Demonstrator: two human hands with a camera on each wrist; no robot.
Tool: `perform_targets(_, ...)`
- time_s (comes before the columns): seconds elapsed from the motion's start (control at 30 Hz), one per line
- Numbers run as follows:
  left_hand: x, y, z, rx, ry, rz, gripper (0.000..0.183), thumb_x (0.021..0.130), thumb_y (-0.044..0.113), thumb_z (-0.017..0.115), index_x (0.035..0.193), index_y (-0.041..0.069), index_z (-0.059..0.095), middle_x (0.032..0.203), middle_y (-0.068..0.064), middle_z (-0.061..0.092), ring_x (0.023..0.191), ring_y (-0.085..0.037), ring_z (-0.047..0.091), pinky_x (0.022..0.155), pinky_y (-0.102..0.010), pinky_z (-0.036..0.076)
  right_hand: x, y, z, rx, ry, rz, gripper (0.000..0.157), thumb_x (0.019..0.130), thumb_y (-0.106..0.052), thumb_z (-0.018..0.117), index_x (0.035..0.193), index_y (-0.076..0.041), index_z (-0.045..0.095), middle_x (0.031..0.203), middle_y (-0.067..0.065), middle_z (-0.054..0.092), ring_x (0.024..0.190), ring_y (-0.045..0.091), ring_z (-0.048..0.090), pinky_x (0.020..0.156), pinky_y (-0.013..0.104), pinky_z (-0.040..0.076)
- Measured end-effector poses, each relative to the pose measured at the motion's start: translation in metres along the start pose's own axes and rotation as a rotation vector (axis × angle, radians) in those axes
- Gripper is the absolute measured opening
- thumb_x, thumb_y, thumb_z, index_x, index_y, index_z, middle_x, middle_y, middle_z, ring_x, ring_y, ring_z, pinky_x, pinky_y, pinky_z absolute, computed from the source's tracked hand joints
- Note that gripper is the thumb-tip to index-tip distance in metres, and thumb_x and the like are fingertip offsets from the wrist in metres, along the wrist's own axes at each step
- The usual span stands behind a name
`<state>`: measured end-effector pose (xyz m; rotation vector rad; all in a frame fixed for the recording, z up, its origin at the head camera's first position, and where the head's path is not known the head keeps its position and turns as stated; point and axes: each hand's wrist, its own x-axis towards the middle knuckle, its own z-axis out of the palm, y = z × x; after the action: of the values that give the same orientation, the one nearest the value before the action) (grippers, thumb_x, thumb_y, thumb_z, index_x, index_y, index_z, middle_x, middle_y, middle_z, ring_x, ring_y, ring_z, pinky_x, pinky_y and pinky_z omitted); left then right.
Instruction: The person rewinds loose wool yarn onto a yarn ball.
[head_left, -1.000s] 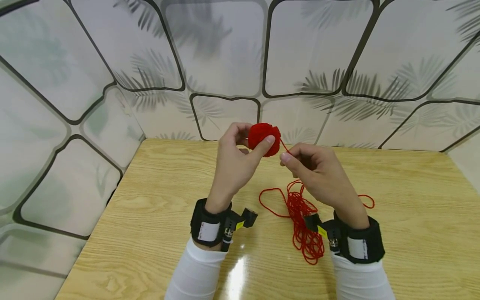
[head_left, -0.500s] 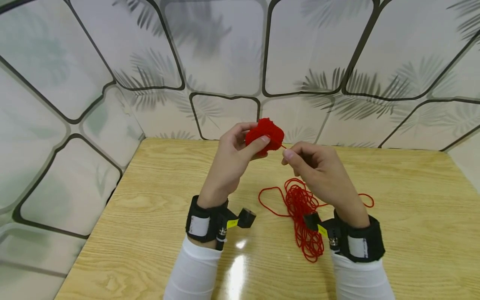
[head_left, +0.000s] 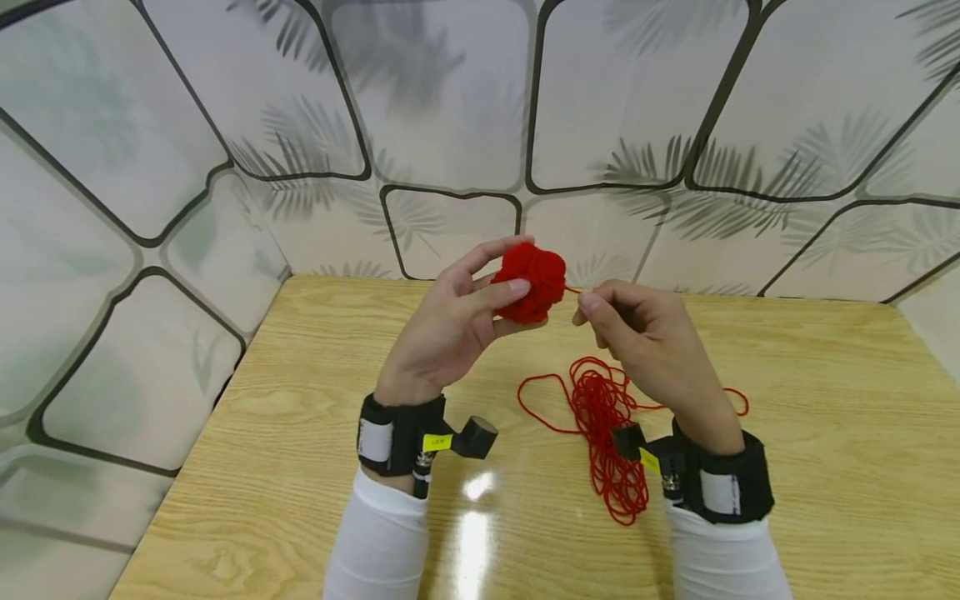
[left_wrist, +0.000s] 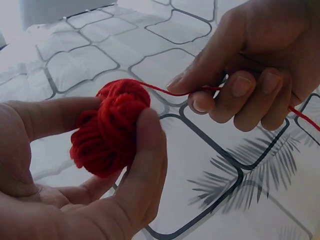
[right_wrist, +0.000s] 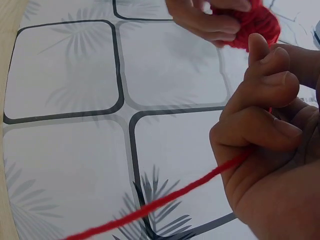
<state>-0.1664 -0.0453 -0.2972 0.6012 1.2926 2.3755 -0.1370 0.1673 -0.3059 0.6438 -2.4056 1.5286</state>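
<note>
A small ball of red yarn (head_left: pixel 542 279) is held above the table's back edge between the thumb and fingers of my left hand (head_left: pixel 453 321). From the ball a short strand of yarn (left_wrist: pixel 162 90) runs across to my right hand (head_left: pixel 656 346), which pinches it between thumb and index finger. In the right wrist view the strand (right_wrist: pixel 165 201) passes through the curled fingers and trails out below them. On the table under my right hand lies a loose, tangled heap of red yarn (head_left: pixel 600 408), with a loop reaching left.
The wooden table (head_left: pixel 300 433) stretches to both sides. Behind it rises a wall (head_left: pixel 450 108) with a stone-and-leaf pattern. A yarn loop (head_left: pixel 738 402) shows right of my right wrist. Each wrist wears a black camera band (head_left: pixel 397 437).
My left hand has turned, tilting the yarn ball to another side, and its wrist has shifted left. My right hand has moved slightly right, still pinching the strand.
</note>
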Motion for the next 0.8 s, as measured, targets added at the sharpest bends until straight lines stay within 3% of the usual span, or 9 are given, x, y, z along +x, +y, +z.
perform_targets(0.13,-0.002,0.0,-0.002,-0.011,-0.138,-0.048,0.05,0.086,0.005,0.056,0.133,0.005,0.043,0.125,-0.022,0.047,0.105,-0.031,0.054,0.092,-0.046,0.041,0.0,0.002,-0.002,0.005,0.006,-0.042,0.013,0.094,-0.018,0.051,0.089,-0.013,0.062,0.067,0.005,0.045,0.054,0.017,0.04,0.045,0.031,0.033)
perform_targets(0.3,-0.004,-0.002,-0.001,0.039,-0.204,-0.089,0.049,0.078,0.017,0.071,0.119,0.002,0.048,0.11,-0.015,0.058,0.098,-0.026,0.057,0.091,-0.042,0.042,0.001,0.002,-0.003,0.033,0.016,-0.042,0.011,0.093,-0.017,0.052,0.089,-0.013,0.062,0.066,0.006,0.045,0.054,0.017,0.039,0.043,0.031,0.032)
perform_targets(0.47,-0.005,-0.004,0.006,0.03,-0.288,-0.056,0.059,0.078,0.013,0.071,0.127,0.003,0.041,0.107,-0.014,0.059,0.097,-0.024,0.057,0.089,-0.043,0.044,0.003,0.003,0.0,0.089,0.0,-0.057,0.013,0.093,-0.015,0.051,0.088,-0.011,0.062,0.067,0.006,0.045,0.055,0.018,0.04,0.045,0.03,0.034)
perform_targets(0.57,-0.004,-0.006,0.012,0.034,-0.248,0.015,0.055,0.081,0.012,0.068,0.128,0.003,0.043,0.111,-0.015,0.056,0.102,-0.025,0.054,0.092,-0.044,0.041,0.004,0.003,0.004,0.118,-0.031,-0.08,0.014,0.094,-0.013,0.05,0.089,-0.01,0.063,0.067,0.007,0.048,0.056,0.018,0.042,0.047,0.03,0.036)
perform_targets(0.8,0.001,-0.011,0.019,0.079,0.032,0.141,0.041,0.083,0.012,0.066,0.119,0.001,0.051,0.12,-0.018,0.053,0.111,-0.031,0.052,0.097,-0.043,0.038,0.004,0.005,0.006,0.085,-0.092,-0.061,0.014,0.094,-0.016,0.05,0.092,-0.011,0.062,0.065,0.007,0.045,0.054,0.017,0.039,0.044,0.032,0.032)
